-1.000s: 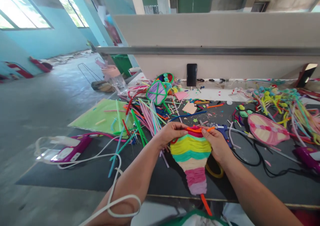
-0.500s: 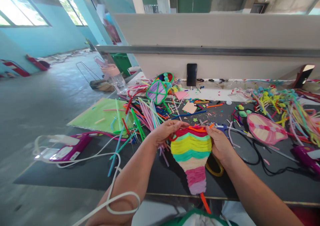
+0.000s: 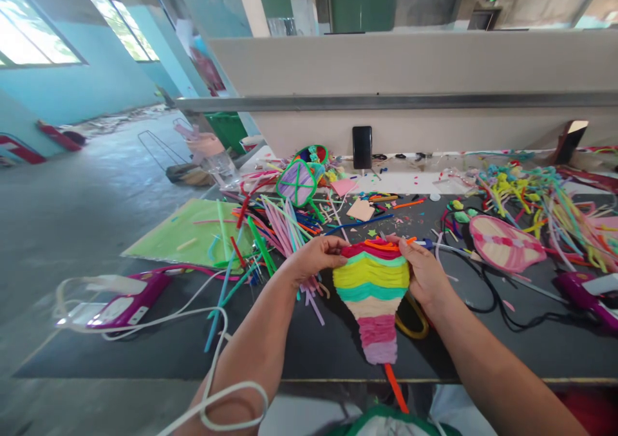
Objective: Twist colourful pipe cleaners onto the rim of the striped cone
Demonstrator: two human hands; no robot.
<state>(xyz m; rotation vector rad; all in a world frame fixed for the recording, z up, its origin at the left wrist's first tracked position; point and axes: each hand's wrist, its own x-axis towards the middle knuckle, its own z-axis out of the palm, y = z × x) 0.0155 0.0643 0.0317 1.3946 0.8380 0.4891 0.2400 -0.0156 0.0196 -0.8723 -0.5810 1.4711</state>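
Between my hands is a striped pipe-cleaner craft piece, wide at the top and narrowing downward. Its bands run crimson, mint, yellow, turquoise, beige, pink and lilac, and an orange pipe cleaner sticks out of the bottom. My left hand pinches at the upper left edge, by the crimson band. My right hand is closed around the upper right edge, thumb in front, near some orange pipe cleaner along the top. Scissors with yellow handles lie partly hidden behind the piece and my right hand.
Pipe cleaners lie bundled beyond my left hand, beside a green sheet. Purple glue-gun-like tools flank the work, with a white cord crossing my left forearm. A pink oval craft lies right. A phone leans against the partition.
The crimson loop at the piece's upper left no longer shows. My left fingers have shifted slightly at that edge, and the right hand keeps its hold. The camera view has shifted a little.
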